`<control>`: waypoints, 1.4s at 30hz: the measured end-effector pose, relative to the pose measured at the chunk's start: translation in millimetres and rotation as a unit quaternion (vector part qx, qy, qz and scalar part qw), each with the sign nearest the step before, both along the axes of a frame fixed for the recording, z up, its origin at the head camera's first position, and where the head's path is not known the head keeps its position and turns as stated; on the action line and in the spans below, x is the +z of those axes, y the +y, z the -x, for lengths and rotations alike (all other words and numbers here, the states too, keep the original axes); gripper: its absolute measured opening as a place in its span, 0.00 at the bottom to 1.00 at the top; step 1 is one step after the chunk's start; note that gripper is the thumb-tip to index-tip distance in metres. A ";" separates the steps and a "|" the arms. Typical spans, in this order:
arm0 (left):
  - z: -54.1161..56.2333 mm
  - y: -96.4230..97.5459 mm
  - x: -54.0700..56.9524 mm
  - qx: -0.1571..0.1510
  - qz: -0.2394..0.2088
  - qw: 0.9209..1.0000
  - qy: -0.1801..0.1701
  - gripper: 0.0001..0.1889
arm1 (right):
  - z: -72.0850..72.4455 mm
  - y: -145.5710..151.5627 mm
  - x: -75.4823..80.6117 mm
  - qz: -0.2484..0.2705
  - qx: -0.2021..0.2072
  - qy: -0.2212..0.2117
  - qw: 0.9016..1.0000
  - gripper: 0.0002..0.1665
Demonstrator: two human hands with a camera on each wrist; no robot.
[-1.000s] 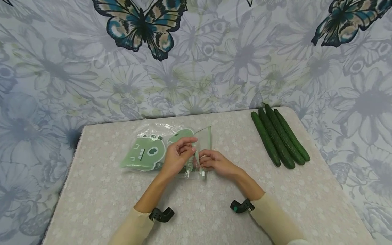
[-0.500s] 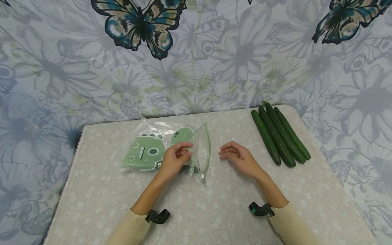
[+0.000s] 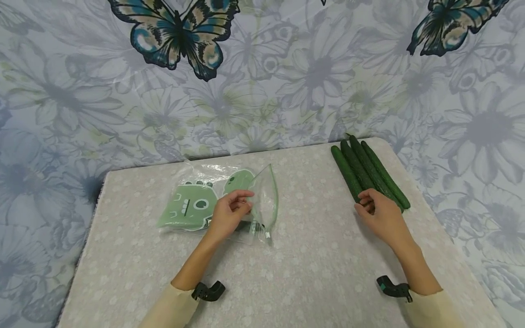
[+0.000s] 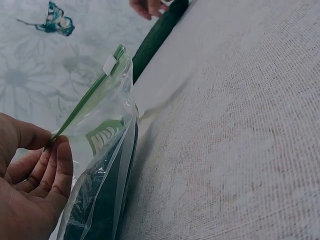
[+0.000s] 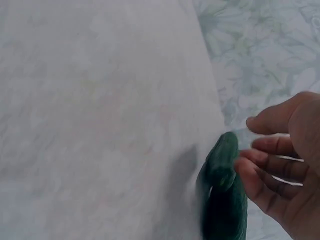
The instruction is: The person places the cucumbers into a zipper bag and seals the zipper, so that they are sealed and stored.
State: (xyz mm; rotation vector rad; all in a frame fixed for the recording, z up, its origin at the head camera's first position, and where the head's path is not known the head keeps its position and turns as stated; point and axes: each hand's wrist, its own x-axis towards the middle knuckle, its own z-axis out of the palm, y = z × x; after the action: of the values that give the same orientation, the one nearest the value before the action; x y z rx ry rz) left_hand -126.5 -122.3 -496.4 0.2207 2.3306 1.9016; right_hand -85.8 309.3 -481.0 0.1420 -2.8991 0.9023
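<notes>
A clear zip bag [image 3: 193,209] with green cartoon monster prints lies on the left half of the table, its mouth facing right and gaping. My left hand [image 3: 225,216] pinches one lip of that mouth between thumb and forefinger, as the left wrist view shows. The white slider [image 4: 110,65] sits at one end of the green zip strip. Dark green shows through the bag's lower side. Several cucumbers [image 3: 346,171] lie side by side at the right. Over their near ends hovers my right hand [image 3: 383,216], fingers loosely bent and apart, holding nothing.
A pale floral cloth [image 3: 311,255] covers the table. Behind it, a wall covering with flowers and butterflies [image 3: 182,34] rises from the table's back edge. Black wrist cameras [image 3: 209,291] are strapped at both cuffs.
My right hand has left the bag's mouth and travelled right to the cucumbers. The bag's mouth has spread wider. My left hand stays at the lip.
</notes>
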 end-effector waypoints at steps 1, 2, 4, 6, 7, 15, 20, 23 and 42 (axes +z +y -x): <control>-0.1 -0.4 0.4 0.002 -0.001 1.000 0.001 0.16 | -1.2 1.9 -0.3 -0.019 -0.007 -0.001 1.000 0.20; -0.3 -0.8 0.9 0.003 -0.001 1.000 0.002 0.16 | -2.1 3.3 -1.0 -0.035 -0.014 -0.003 0.999 0.21; -0.7 -1.4 2.1 0.004 -0.001 1.000 0.005 0.16 | -3.1 4.3 -2.9 -0.062 -0.025 -0.011 0.998 0.24; -0.8 -1.4 2.6 0.004 -0.001 1.000 0.009 0.16 | -2.5 3.8 -6.5 -0.090 -0.035 -0.018 0.995 0.29; -0.7 -1.2 2.7 0.003 0.000 1.000 0.010 0.16 | -1.9 3.2 -8.3 -0.103 -0.041 -0.021 0.994 0.30; -0.6 1.2 2.4 0.006 0.001 1.000 0.001 0.15 | 0.5 -1.0 -15.3 -0.142 -0.064 0.021 0.988 0.30; -1.3 1.0 2.7 0.003 0.007 1.000 0.003 0.15 | 2.1 1.6 -16.4 -0.116 -0.077 0.083 0.987 0.25; -2.2 0.0 2.6 0.003 0.010 1.000 0.004 0.15 | 3.3 3.6 -15.7 -0.084 -0.093 0.089 0.988 0.24; -3.0 0.3 4.9 0.006 0.009 1.000 0.000 0.16 | 25.7 28.4 -16.8 0.384 -0.241 0.038 0.891 0.18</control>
State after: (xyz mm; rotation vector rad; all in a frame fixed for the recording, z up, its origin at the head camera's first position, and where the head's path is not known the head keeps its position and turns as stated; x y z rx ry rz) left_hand -123.5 -122.0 -491.4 0.2058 2.3542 1.8850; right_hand -111.5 337.7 -497.8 -0.5565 -2.1115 1.7484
